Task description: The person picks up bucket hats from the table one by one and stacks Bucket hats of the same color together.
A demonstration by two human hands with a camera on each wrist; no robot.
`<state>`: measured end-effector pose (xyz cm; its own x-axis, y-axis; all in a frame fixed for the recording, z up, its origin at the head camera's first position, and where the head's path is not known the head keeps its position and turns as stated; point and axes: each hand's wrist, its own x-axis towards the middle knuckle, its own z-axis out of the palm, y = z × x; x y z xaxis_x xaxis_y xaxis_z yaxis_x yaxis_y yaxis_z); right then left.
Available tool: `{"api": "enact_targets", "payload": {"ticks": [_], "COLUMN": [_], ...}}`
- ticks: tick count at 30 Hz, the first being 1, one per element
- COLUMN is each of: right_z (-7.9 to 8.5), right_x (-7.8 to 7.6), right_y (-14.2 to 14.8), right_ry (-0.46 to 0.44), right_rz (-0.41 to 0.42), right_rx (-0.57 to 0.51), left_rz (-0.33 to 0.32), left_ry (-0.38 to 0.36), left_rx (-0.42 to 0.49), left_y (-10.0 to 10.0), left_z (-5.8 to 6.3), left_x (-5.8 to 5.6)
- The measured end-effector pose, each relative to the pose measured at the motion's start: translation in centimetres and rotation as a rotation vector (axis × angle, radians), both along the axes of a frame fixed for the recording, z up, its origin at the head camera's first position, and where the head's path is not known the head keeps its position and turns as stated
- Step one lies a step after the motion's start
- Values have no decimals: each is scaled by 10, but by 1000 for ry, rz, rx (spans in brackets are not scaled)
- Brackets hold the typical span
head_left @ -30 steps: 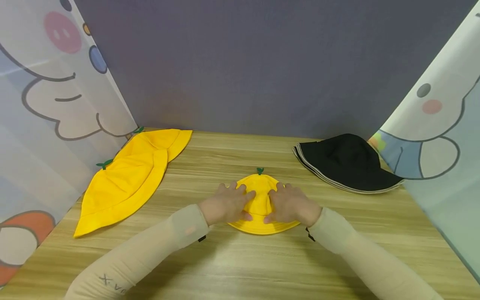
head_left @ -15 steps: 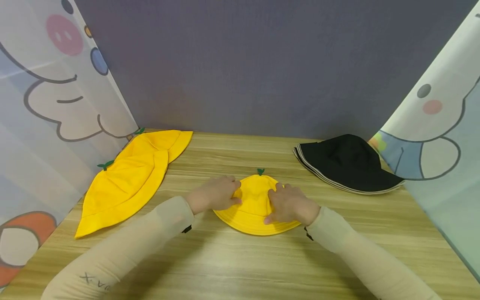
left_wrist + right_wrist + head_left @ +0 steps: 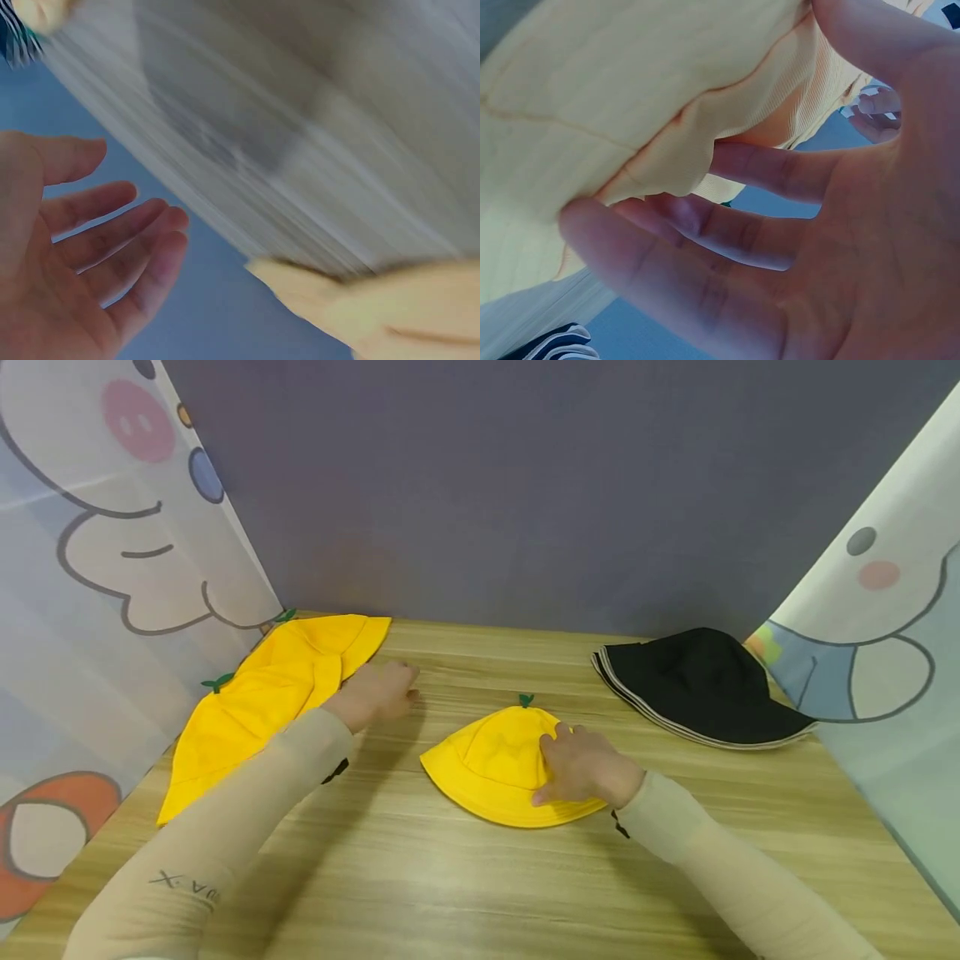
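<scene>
A yellow bucket hat [image 3: 498, 752] with a small green sprout on top lies on the table's middle. My right hand [image 3: 583, 768] grips its right side, thumb near the brim and fingers on the crown. The right wrist view shows the hat's fabric [image 3: 652, 127] bunched between thumb and fingers. My left hand [image 3: 378, 695] is apart from this hat, over the table beside the yellow hats on the left. Its fingers are loosely bent around nothing, as the left hand [image 3: 97, 255] in the left wrist view confirms. My left forearm partly covers the nearer left hat [image 3: 243, 710].
Behind that nearer hat, another yellow hat [image 3: 330, 635] lies at the back left corner, the two overlapping. Black hats [image 3: 690, 685] with pale-edged brims are stacked at the back right. A grey panel [image 3: 480, 493] stands behind the wooden table [image 3: 450, 885], with printed curtains at both sides.
My left hand has let go of the middle hat and moved left and back toward the left hats. The hat's left brim has come into view. My right hand stays on it.
</scene>
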<state>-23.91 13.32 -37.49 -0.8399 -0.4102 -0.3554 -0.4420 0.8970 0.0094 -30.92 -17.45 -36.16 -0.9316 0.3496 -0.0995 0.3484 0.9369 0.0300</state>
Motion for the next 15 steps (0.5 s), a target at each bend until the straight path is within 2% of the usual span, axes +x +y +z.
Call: {"api": "enact_targets", "payload": {"ticks": [3, 7, 15], "right_z": [0, 0, 0], "right_x": [0, 0, -1], "right_y": [0, -1, -2], "right_ry": [-1, -7, -25], "right_rz": [4, 7, -2], "right_rx": [-10, -22, -10], "left_rz": [50, 109, 273], "left_ry": [38, 36, -71], "left_rx": [-32, -51, 24], "left_y": [-26, -55, -114], "left_z": [4, 10, 22], "left_x": [-11, -19, -25]}}
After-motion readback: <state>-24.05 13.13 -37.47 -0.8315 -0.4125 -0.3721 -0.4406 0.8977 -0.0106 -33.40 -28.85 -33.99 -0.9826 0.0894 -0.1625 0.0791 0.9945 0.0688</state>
